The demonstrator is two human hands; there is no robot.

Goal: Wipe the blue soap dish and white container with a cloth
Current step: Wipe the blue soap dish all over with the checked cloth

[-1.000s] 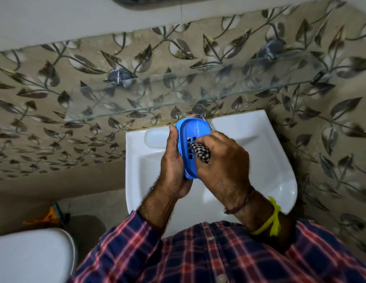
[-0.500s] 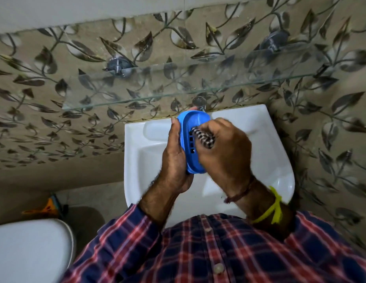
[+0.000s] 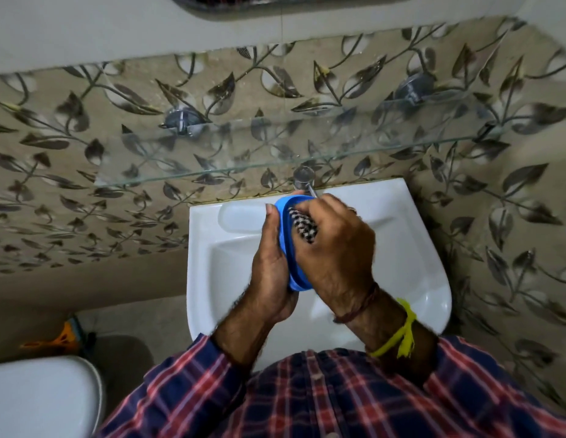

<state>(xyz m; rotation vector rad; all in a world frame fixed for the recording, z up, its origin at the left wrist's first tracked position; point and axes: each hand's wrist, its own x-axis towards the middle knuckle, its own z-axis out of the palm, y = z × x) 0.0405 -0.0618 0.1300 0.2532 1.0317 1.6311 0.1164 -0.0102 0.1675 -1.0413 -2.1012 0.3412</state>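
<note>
Both hands over white basin [image 3: 401, 279]. Left hand [image 3: 270, 273] cups blue soap dish [image 3: 286, 238] from behind, bracing it on edge, probably against wiping pressure. Right hand [image 3: 335, 248] grips checked cloth [image 3: 302, 226], pushing it into hollow. Dish's long axis runs near-far; hollow faces right.

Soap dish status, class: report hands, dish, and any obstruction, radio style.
Left hand grips blue soap dish on edge over sink. Right hand presses checked cloth into dish. Tap close behind. White container not seen.
</note>
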